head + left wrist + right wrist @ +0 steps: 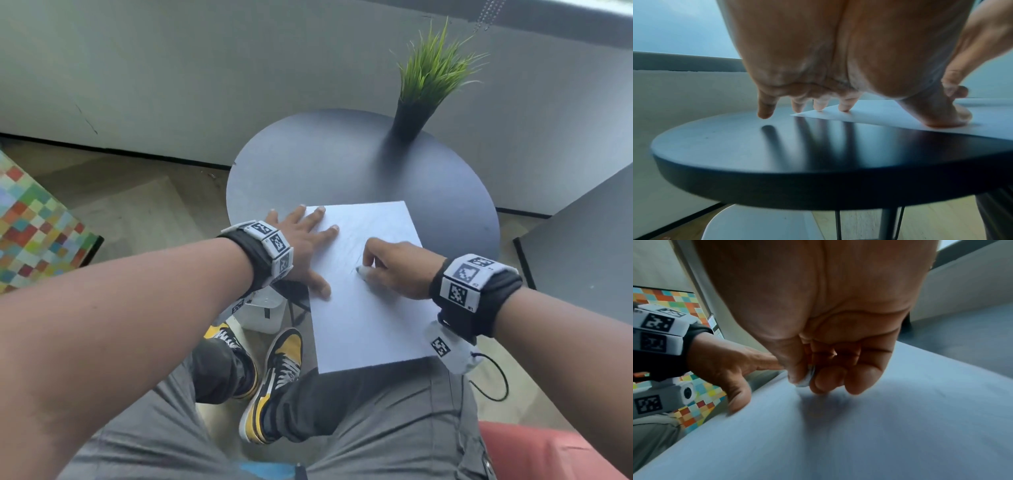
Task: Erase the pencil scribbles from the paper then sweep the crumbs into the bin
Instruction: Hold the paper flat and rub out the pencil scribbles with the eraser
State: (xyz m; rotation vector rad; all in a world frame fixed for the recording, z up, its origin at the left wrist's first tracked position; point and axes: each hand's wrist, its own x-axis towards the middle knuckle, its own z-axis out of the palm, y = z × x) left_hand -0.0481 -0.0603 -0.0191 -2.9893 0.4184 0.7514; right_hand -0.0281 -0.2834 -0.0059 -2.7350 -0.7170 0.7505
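Note:
A white sheet of paper (370, 308) lies on the round dark table (342, 161), its near end hanging over the table's edge above my lap. Faint pencil scribbles (352, 240) show near its middle. My left hand (305, 240) lies flat with spread fingers on the paper's left edge (879, 116), thumb pressed down. My right hand (387, 267) pinches a small white eraser (362, 271) between thumb and fingers, its tip touching the paper (859, 426). In the right wrist view the eraser (807, 378) sits under the curled fingers.
A potted green plant (424, 85) stands at the table's far right. A white bin (263, 311) sits on the floor under the table's left side, beside my shoes. A dark tabletop (582, 246) is on the right, a colourful checkered surface (30, 229) at the left.

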